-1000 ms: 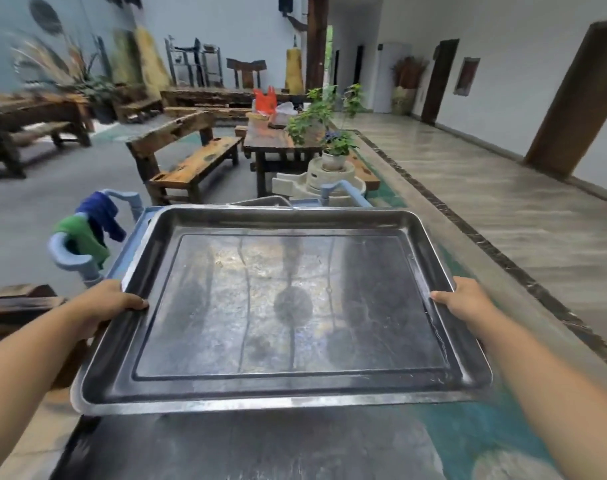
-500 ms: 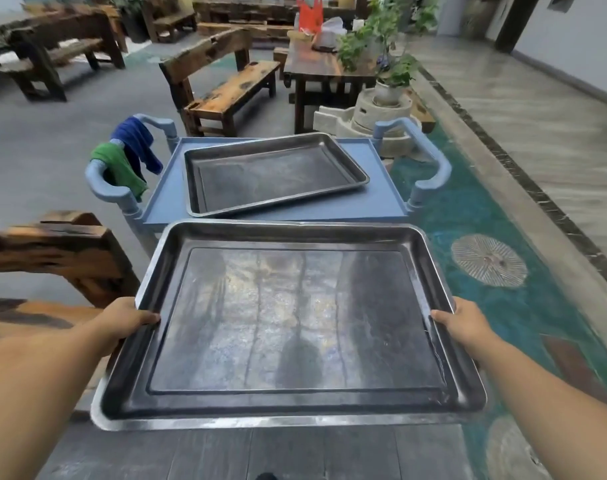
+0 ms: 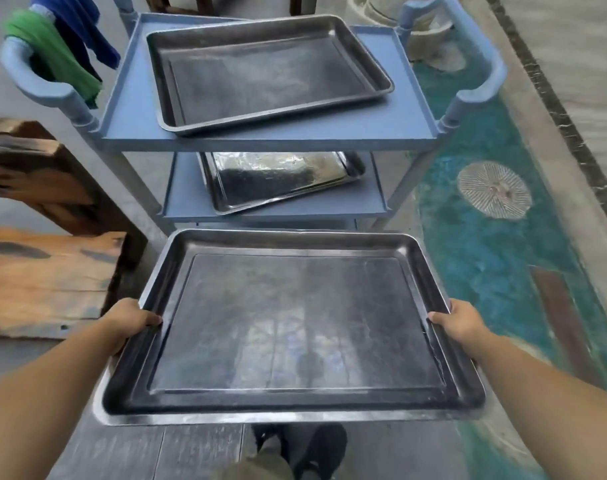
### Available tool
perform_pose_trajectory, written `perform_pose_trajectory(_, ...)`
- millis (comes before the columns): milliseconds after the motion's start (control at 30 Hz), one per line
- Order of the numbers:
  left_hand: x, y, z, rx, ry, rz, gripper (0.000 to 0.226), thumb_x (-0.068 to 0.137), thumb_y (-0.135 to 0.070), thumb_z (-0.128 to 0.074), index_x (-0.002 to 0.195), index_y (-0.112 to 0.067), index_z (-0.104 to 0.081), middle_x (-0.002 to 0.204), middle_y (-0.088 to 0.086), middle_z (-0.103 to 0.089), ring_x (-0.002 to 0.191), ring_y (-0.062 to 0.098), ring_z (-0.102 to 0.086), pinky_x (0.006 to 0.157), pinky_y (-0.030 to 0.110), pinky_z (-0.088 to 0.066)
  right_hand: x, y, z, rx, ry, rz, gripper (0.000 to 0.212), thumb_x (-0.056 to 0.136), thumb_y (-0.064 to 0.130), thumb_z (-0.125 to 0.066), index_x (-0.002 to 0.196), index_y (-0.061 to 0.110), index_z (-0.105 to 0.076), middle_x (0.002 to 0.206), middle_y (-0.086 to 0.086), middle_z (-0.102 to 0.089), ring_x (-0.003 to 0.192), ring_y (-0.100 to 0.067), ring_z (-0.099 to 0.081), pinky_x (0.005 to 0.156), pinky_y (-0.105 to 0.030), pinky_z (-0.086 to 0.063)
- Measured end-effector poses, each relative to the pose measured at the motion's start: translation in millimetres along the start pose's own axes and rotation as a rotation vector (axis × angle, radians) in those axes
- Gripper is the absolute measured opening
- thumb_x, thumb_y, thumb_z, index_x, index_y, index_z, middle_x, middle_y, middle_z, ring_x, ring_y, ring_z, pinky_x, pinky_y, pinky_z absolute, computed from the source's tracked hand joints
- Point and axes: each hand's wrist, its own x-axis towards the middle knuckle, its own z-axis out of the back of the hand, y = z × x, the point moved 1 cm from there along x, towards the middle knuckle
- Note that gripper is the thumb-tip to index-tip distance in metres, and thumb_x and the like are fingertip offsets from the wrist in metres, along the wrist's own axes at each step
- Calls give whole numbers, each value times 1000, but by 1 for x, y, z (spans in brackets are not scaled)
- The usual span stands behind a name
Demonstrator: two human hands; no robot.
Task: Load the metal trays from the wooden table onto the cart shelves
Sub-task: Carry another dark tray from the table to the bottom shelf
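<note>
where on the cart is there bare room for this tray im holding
Bare blue strips only: top shelf, left and right of the top tray; middle shelf, either side of the middle tray. Neither would likely fit the held tray flat. Anything lower is mostly hidden.

Near tray (image 3: 295,323) first: metal, dull grey and finely scuffed, its flat bottom giving off a hazy sheen, its rolled rim brighter along the near edge. On the cart (image 3: 409,98), the top tray (image 3: 267,74) is the same metal, darker and almost matt. The middle tray (image 3: 281,178) gleams, its far half a bright, rippled glare. The cart itself is blue plastic, smooth and matt. A green cloth (image 3: 53,53) and a blue cloth (image 3: 84,26), both soft and matt, hang far left. On the left is a wooden bench (image 3: 42,282), rough-hewn, orange grain with dark stains. On the right the teal floor (image 3: 496,254) looks mottled and patchy.
</note>
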Motion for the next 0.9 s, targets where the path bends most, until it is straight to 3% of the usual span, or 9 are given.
perform_pose_trajectory(133,22,16,-10,-9,71,68,19,78,0,-76,78,10,-61,75,24,-63,63,33,-58,55,31,-44,4,-1,-19,-41,21,-45,13,80,13,-76,83,7,-65,79,-16,-71,77,-32,-69,76,-41,-56)
perform_pose_trajectory(267,51,23,-18,0,92,87,23,78,2,-74,92,14,-61,84,27,-63,65,33,-58,54,31,-43,9,9,-45,-93,22,-84,25,82,15,-76,70,12,-54,68,-8,-62,66,-24,-60,58,-30,-42)
perform_pose_trajectory(433,112,29,-35,8,80,80,20,78,-1,-75,83,8,-59,76,23,-62,64,34,-59,51,32,-44,40,27,-88,-104,17,-75,36,84,13,-75,61,18,-47,57,0,-53,53,-14,-50,47,-25,-31)
perform_pose_trajectory(533,161,33,-52,4,82,62,23,78,-4,-77,83,10,-60,80,28,-65,71,40,-64,64,44,-55,74,35,-117,-108,10,-70,43,85,12,-74,58,18,-41,54,0,-46,51,-14,-44,46,-27,-27)
perform_pose_trajectory(633,215,29,-74,-14,76,48,28,78,-8,-78,86,12,-61,86,31,-66,78,44,-67,77,56,-57,120,40,-152,-114,-8,-74,44,85,14,-73,57,20,-40,53,1,-45,50,-14,-43,45,-27,-26)
perform_pose_trajectory(800,309,6,-128,-37,12,6,24,78,-7,-77,81,9,-59,76,24,-63,65,35,-63,61,40,-55,222,45,-212,-138,-32,-46,44,85,20,-74,58,16,-40,55,-2,-45,52,-16,-42,47,-29,-24)
perform_pose_trajectory(900,369,-7,-163,-24,-20,-17,25,79,-10,-77,78,8,-59,80,26,-65,69,36,-63,62,39,-52,291,50,-249,-168,-31,-39,41,86,26,-73,64,10,-42,62,-8,-49,56,-20,-45,48,-30,-26)
